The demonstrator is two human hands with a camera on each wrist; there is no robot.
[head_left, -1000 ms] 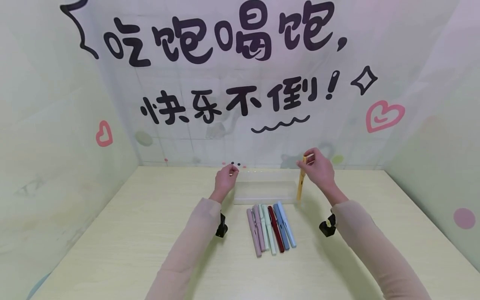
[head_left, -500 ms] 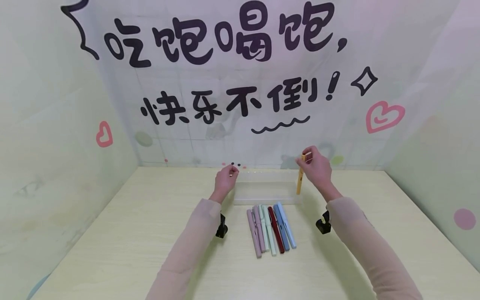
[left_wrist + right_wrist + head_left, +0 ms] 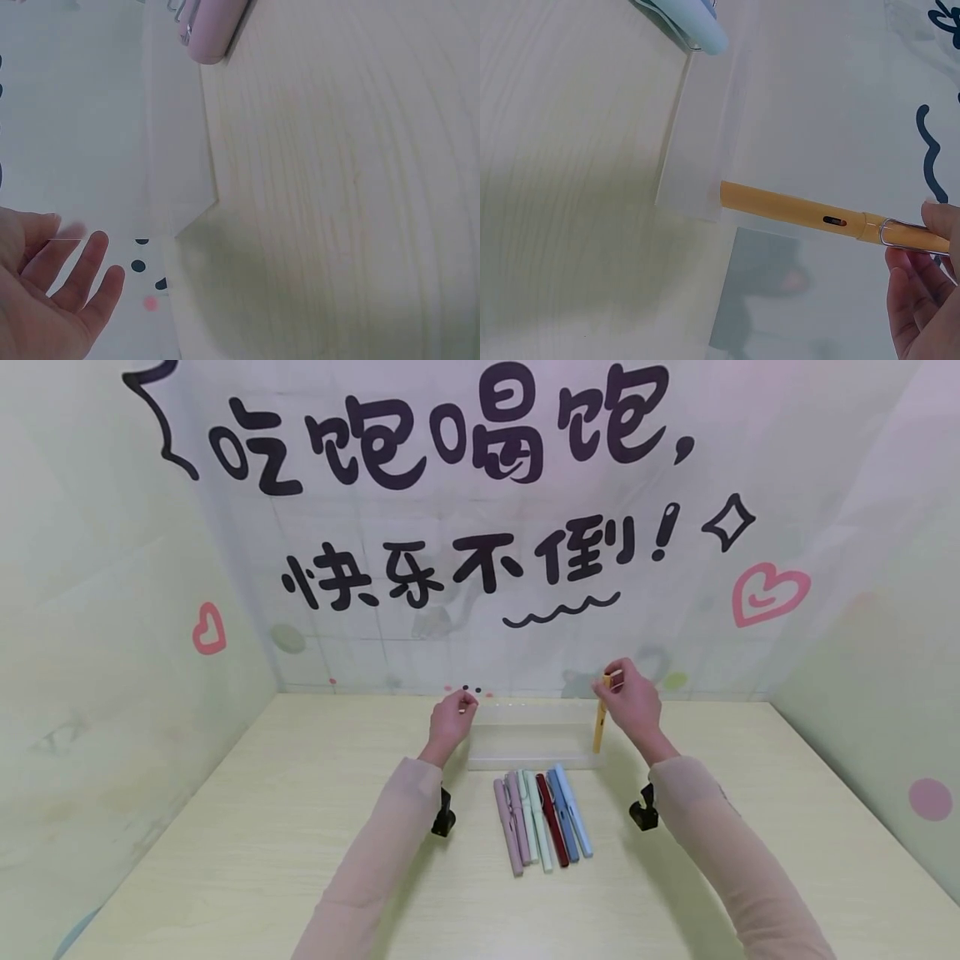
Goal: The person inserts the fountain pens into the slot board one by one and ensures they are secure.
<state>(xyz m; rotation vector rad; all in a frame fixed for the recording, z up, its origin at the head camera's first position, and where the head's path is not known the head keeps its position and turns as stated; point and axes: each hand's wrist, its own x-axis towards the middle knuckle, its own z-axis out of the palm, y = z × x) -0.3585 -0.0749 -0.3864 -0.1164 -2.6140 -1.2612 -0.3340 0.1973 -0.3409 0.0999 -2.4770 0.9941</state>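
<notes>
A clear, open-topped plastic box stands toward the back of the table. My left hand pinches its top left edge; in the left wrist view the thumb and a fingertip meet at the rim, the other fingers spread loosely. My right hand holds a yellow capped pen by its clip end. The pen is almost upright, its lower end overlapping the right end of the box in the head view. Before the box lie several pens side by side: purple, mint green, a dark red pen, and blue ones.
The pale wooden table meets a printed back wall just behind the box. Side walls rise at left and right. Black wrist mounts hang under both sleeves.
My right hand has shifted slightly left with the yellow pen, lifting it, then lowering it a little at the box's right end. The left hand and the lying pens stay put.
</notes>
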